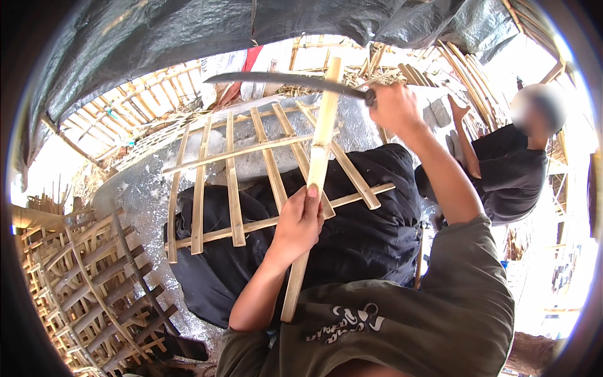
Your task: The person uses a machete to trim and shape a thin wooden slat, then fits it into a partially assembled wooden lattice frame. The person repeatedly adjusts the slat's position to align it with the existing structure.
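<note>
Over your lap (370, 245) lies the slat frame (234, 182), above it your left hand (298, 221) on the strip (323, 147), whose far end the machete (270, 78) in your right hand (398, 108) crosses, perhaps touching, with a woven panel (94, 293) to your left and a co-worker (510, 163) to your right.

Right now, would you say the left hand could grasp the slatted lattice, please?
Probably not without letting go: the left hand is wrapped around the bamboo strip, though the lattice lies close by.
</note>
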Tool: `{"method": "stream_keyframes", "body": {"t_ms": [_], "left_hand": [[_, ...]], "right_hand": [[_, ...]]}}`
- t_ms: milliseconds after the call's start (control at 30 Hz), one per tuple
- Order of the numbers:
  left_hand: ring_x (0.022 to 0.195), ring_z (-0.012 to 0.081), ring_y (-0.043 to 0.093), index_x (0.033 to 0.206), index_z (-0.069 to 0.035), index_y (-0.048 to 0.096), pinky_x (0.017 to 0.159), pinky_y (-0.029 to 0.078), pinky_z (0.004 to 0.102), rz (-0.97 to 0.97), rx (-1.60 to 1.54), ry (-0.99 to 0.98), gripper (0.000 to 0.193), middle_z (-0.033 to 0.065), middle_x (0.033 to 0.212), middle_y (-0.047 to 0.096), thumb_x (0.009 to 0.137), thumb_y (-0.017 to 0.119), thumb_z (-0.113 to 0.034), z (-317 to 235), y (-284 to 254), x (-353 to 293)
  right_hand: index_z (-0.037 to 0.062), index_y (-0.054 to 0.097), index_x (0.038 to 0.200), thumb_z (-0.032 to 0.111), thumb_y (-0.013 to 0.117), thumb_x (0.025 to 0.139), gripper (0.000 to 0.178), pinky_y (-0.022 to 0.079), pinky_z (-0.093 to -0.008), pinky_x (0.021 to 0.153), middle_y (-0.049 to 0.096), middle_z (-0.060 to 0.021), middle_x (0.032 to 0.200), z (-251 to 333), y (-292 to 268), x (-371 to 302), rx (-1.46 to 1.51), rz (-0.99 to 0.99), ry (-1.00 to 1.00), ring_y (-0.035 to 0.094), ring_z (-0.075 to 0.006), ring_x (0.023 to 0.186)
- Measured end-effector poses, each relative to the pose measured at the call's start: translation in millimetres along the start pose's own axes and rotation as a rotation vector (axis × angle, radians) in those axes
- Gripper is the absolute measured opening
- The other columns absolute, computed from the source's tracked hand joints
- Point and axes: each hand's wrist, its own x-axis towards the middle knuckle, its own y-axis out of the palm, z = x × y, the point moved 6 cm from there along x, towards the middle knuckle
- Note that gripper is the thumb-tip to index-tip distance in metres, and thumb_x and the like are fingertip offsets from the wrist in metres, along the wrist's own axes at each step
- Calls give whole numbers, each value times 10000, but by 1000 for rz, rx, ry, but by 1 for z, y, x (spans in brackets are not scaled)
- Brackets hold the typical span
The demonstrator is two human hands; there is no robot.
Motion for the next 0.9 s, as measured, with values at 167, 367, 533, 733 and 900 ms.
{"method": "stream_keyframes", "body": {"t_ms": [167, 367, 533, 733, 900], "left_hand": [[435, 48, 336, 869, -92, 450, 364, 292, 237, -27, -162, -108, 446, -47, 581, 355, 1100, 409, -472, 2, -19, 0], [452, 49, 324, 863, -93, 446, 372, 288, 237, 26, -191, -187, 439, -41, 600, 356, 1105, 404, -457, 3, -11, -1], [463, 41, 290, 897, -93, 438, 393, 247, 238, 108, -213, -178, 404, -52, 610, 341, 1119, 364, -422, 7, -8, 5], [517, 53, 346, 983, -76, 507, 408, 303, 216, 9, -272, -184, 394, -44, 653, 372, 1106, 413, -438, 14, -22, 13], [567, 55, 405, 1117, -63, 549, 438, 343, 217, -3, -128, -126, 336, -49, 683, 379, 1109, 431, -378, 11, -20, 11]], "right_hand": [[134, 732, 957, 168, 675, 769, 200, 594, -495, 798, 721, -194, 866, 50, 28, -21, 38, 152, -224, 724, -388, 838], [125, 747, 989, 195, 680, 787, 224, 585, -492, 845, 737, -197, 948, -10, 57, 56, 7, 116, 45, 734, -371, 917], [52, 736, 1032, 199, 684, 804, 276, 585, -481, 870, 735, -224, 1025, -40, 52, 76, -101, 66, 75, 726, -372, 987], [7, 732, 944, 240, 703, 823, 264, 572, -483, 815, 729, -251, 878, -46, 72, 56, 225, 14, 115, 721, -429, 872], [93, 746, 942, 203, 693, 809, 180, 586, -464, 818, 744, -179, 883, 5, 45, 23, 324, 63, -54, 729, -385, 865]]}}
